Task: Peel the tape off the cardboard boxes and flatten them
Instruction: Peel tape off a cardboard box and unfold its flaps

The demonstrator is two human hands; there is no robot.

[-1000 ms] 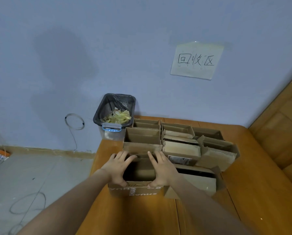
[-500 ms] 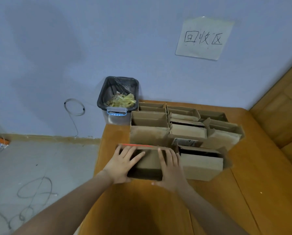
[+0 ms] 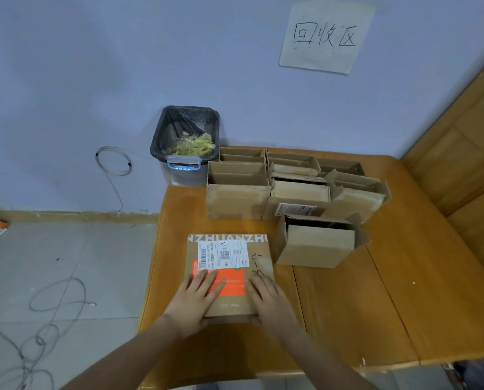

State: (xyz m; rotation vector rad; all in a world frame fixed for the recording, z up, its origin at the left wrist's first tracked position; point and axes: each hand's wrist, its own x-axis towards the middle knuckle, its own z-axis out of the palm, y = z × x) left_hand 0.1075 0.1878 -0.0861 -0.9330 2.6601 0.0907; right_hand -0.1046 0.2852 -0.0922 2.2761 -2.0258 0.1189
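ok so readable stuff: the paper sign (image 3: pixel 326 36) taped on the wall has three handwritten characters, 回收区. The flattened box (image 3: pixel 229 277) on the table has white letters along its far edge, "NZHUANZHU", cut off at both ends. On that box there's a white shipping label (image 3: pixel 223 254) with a barcode, a QR code and a sideways number that looks like "536-S38AH-044", rest of the print is too tiny. Beside the label someone scribbled in black marker, looks like "33" plus a few strokes. The sticker (image 3: pixel 295 210) on a box further back is unreadable
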